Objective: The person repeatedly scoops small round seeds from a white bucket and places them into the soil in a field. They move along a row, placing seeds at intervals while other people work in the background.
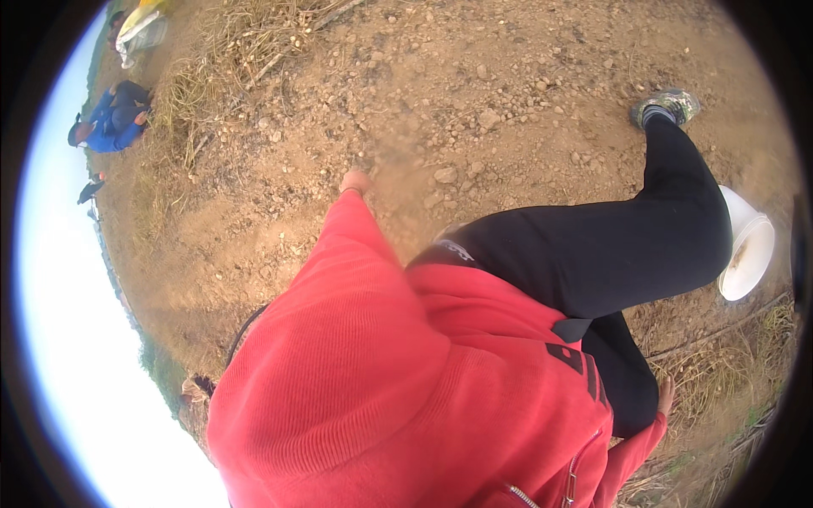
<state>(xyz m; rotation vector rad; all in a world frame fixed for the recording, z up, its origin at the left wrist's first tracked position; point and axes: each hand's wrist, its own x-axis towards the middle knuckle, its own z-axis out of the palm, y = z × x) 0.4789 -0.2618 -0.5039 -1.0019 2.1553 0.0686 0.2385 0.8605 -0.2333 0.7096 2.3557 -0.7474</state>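
Observation:
My left hand (357,181) reaches out low over bare brown soil (394,209), at the end of a red sleeve. It is small and blurred, and its fingers are hidden, so I cannot tell whether it holds anything. My right hand (665,395) is beside my folded leg in black trousers (625,381), near dry stalks (705,381). The leg hides part of that hand. My other leg (591,254) is bent across the view, its shoe (667,106) on the soil. Past its knee stands a white plastic bucket (748,254), partly covered by the knee, with brown marks inside.
Stones (446,174) and clods lie scattered over the ground. Dry plant stalks (209,82) are heaped toward the upper left. Farther off, a person in blue (114,120) sits low near a pale sack (140,35). Another person (92,189) is farther away.

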